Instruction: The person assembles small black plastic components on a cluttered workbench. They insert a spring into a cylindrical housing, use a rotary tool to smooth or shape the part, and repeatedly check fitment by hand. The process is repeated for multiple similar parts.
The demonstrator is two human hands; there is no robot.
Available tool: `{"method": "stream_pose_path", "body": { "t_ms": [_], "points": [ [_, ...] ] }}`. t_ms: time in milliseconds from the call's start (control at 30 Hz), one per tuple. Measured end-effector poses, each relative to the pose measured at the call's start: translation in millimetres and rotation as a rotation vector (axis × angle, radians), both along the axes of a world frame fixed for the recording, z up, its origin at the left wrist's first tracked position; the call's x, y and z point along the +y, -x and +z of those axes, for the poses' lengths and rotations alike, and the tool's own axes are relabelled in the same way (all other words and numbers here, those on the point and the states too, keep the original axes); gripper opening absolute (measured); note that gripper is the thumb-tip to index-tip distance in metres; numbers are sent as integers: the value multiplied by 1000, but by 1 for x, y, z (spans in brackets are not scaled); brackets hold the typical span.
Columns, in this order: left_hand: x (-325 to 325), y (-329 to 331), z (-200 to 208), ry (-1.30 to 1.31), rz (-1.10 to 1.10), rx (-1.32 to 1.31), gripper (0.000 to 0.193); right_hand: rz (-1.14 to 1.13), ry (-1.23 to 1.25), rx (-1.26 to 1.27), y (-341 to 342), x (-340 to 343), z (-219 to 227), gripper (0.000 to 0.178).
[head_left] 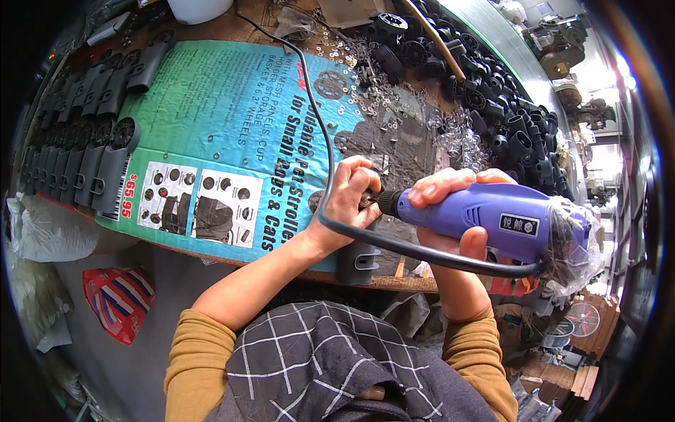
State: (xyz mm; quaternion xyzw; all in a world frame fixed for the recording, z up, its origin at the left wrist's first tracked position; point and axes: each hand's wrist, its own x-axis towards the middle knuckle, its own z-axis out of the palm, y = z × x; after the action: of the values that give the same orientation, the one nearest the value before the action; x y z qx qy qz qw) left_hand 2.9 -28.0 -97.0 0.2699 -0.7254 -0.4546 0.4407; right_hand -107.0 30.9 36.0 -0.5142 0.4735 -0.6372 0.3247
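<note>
Listing from near to far, we record: one checked apron (316, 344); one black plastic part (357, 264), hooked end toward us at the edge of the table (411, 285); our left hand (343, 198), closed about its far end; one purple electric screwdriver (460, 213), long axis crosswise, black nose pointing left at that hand, rear rightward and slightly nearer; our right hand (437, 240), wrapped round its body; one black cord (380, 241), looping off its rear; beyond, heaped black fittings (520, 137).

Grey floor (176, 288) lies below the near edge of the workbench (388, 283); beyond its right edge, bright light (624, 67) shines near green machines (596, 114).
</note>
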Motion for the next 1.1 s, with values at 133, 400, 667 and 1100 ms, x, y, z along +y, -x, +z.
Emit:
{"method": "stream_pose_path", "body": {
  "t_ms": [133,400,667,1100],
  "points": [
    [0,4,-3,31,39,20,48,42,-48,16,0,2,2,69],
    [-1,4,-5,-34,0,-23,43,240,173,-111,12,-13,-16,68],
    [-3,7,-8,-7,29,-9,39,208,-21,124,13,-13,-10,81],
    [-4,1,-2,-105,-56,-50,32,-384,-436,1122,83,-122,-50,55]
  ]
}}
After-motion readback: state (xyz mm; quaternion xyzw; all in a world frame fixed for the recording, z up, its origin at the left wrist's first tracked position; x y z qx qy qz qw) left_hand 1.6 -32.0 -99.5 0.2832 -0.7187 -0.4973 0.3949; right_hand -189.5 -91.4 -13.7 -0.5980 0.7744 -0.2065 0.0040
